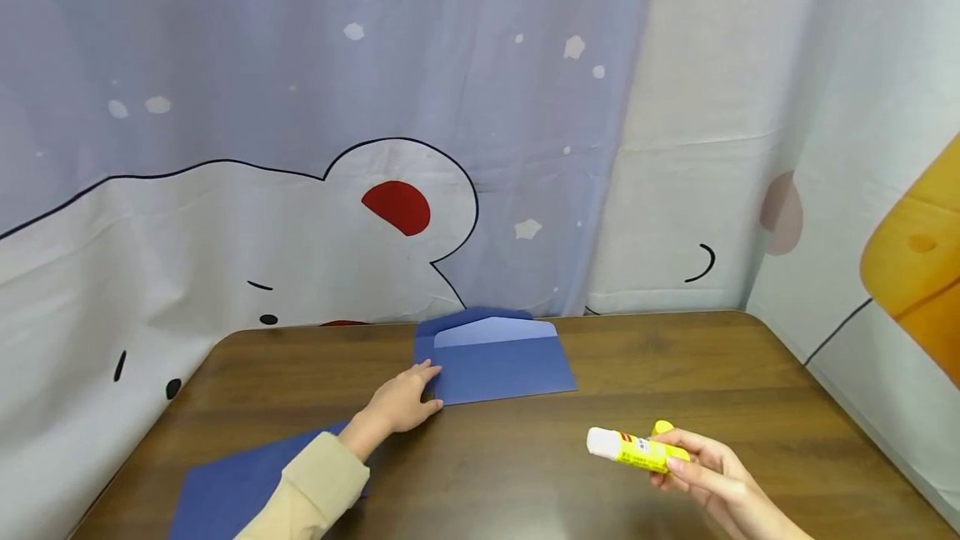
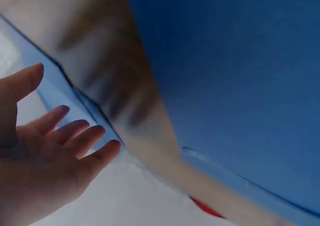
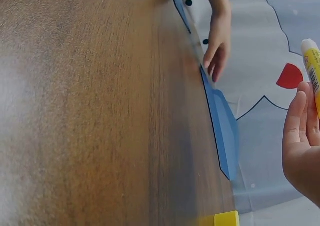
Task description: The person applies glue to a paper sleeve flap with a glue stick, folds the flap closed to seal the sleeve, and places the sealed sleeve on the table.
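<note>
We see the left hand (image 1: 405, 400), fingers loosely spread, at the left end of a blue envelope (image 1: 506, 373) along the table's (image 1: 510, 473) far edge. Another envelope (image 1: 228, 486) lies toward the left edge. Our right hand (image 1: 716, 480) grips a glue stick (image 1: 636, 450) nearer the right edge, its cap (image 1: 663, 427) just beyond.

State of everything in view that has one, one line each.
Glue stick, uncapped, white end showing.
Yellow cap, off the stick.
Far blue envelope, pale flap open.
Near-left blue paper, lying flat, partly hidden.
Left hand, fingers extended; contact unclear.
Right hand, holding the glue stick.
</note>
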The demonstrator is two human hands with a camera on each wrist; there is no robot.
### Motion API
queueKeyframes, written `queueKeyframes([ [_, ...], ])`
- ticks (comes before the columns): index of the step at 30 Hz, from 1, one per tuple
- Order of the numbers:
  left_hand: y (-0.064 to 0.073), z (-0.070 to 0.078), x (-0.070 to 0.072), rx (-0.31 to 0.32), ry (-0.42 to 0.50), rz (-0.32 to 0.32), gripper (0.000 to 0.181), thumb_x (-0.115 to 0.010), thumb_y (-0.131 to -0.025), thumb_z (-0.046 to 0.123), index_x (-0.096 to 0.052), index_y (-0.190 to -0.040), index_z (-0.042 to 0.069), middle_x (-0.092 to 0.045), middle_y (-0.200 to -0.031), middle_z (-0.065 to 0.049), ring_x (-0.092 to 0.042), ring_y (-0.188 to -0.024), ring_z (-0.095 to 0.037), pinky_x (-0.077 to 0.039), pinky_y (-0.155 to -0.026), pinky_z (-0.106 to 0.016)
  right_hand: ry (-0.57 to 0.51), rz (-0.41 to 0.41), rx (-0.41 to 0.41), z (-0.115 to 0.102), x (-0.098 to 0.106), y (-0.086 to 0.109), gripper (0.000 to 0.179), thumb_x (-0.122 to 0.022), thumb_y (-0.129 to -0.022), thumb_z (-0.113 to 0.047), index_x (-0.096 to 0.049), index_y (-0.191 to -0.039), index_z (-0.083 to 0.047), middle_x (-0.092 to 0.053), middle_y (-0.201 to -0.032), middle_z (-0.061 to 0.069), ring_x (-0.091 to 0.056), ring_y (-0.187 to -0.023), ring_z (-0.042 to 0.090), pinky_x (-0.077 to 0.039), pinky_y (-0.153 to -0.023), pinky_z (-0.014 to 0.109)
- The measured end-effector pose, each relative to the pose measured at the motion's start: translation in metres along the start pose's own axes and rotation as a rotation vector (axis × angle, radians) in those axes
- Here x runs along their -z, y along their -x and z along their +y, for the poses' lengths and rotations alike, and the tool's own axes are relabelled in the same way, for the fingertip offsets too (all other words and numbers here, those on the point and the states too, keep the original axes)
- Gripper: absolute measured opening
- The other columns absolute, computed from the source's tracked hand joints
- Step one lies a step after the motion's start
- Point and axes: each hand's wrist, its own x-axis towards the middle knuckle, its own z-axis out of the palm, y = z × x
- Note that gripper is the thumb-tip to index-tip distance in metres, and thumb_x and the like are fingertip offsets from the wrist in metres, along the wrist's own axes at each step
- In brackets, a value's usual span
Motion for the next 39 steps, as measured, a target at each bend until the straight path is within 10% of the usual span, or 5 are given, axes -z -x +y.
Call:
queueKeyframes([
  [23, 0.034, 0.027, -0.011, -0.086, -0.173, -0.069, 0.048, -0.065, -0.09, 0.029, -0.057, -0.133, 0.01, -0.051, -0.141, -0.018, -0.047, -0.131, -0.037, -0.046, -0.097, -0.053, -0.014, 0.008, -0.033, 0.008, -0.004, -0.006, 0.053, -0.022, -0.095, 0.011, -0.056, -0.13, -0.01, -0.061, -0.121, 0.002, -0.064, -0.104, 0.014, -0.051, -0.094, 0.027],
  [29, 0.017, 0.031, -0.013, -0.086, -0.173, 0.095, 0.038, -0.067, -0.087, 0.03, -0.066, -0.119, 0.009, -0.066, -0.12, -0.013, -0.062, -0.112, -0.032, -0.054, -0.081, -0.049, -0.007, 0.019, -0.032, 0.009, -0.002, -0.006, 0.053, -0.022, -0.095, 0.011, -0.057, -0.13, -0.01, -0.062, -0.12, 0.002, -0.064, -0.104, 0.014, -0.051, -0.094, 0.027],
  [39, -0.033, 0.025, -0.016, 0.138, 0.0, 0.331, 0.04, -0.075, -0.08, 0.022, -0.067, -0.117, 0.007, -0.069, -0.105, -0.011, -0.067, -0.096, -0.029, -0.054, -0.069, -0.046, -0.036, 0.013, -0.045, 0.008, -0.002, -0.004, 0.054, -0.022, -0.096, 0.011, -0.056, -0.131, -0.011, -0.061, -0.122, 0.0, -0.063, -0.104, 0.012, -0.05, -0.094, 0.026],
])
